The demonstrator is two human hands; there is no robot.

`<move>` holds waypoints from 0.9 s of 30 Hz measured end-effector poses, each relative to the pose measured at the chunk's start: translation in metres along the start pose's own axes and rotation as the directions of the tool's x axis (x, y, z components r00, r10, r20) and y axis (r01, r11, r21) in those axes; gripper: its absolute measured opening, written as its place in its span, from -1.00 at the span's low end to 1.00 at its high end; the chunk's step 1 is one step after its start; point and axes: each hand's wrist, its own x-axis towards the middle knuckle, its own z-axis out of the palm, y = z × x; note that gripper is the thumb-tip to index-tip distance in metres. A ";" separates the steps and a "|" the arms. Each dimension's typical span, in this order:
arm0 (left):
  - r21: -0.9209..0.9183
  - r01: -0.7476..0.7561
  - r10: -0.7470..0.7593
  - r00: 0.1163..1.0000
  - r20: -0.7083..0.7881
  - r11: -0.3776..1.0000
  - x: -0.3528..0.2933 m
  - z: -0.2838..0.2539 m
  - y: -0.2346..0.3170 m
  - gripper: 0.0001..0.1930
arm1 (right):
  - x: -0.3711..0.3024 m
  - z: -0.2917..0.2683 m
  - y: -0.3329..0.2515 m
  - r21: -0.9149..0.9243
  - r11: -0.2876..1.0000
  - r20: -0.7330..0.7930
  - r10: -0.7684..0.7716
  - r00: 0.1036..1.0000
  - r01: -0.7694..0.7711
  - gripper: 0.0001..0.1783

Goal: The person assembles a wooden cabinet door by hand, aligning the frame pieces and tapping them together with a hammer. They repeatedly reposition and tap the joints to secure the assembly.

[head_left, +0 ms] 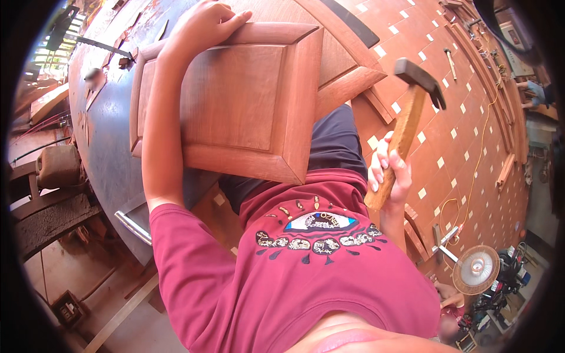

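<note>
A framed wooden cabinet door (235, 100) with a raised centre panel lies at the edge of the blue-grey worktable (106, 129), tilted in view. My left arm reaches across its face, and my left hand (203, 26) is closed over the far rail, its thumb out along the wood and its fingertips partly hidden. In my right hand (391, 170) is a claw hammer (408, 120), gripped by the wooden handle and raised to the right of the door, its dark head up and apart from it. A second framed panel (350, 82) shows beneath and beyond the door.
Tiled floor (438, 135) spreads to the right, with another hammer (451, 63) and long wooden strips (500, 88) on it. A yellow cord (484, 132) runs there. A fan (475, 269) stands at lower right; another person's hand (532, 91) shows at far right.
</note>
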 end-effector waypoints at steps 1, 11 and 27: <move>0.031 -0.057 0.058 0.998 -0.033 0.998 0.002 -0.004 -0.005 -0.41 | 0.000 0.002 0.005 0.056 0.997 -0.020 -0.052 0.998 0.053 -0.65; -0.176 -0.081 0.070 0.995 -0.067 0.981 -0.013 0.007 0.036 -0.65 | 0.016 0.016 -0.016 0.183 0.970 0.035 -0.166 0.986 0.157 -0.55; -0.350 0.067 -0.083 0.996 -0.031 0.934 -0.024 0.008 0.036 -0.62 | 0.027 0.060 -0.005 -0.253 0.968 -0.069 -0.013 0.998 -0.005 -0.66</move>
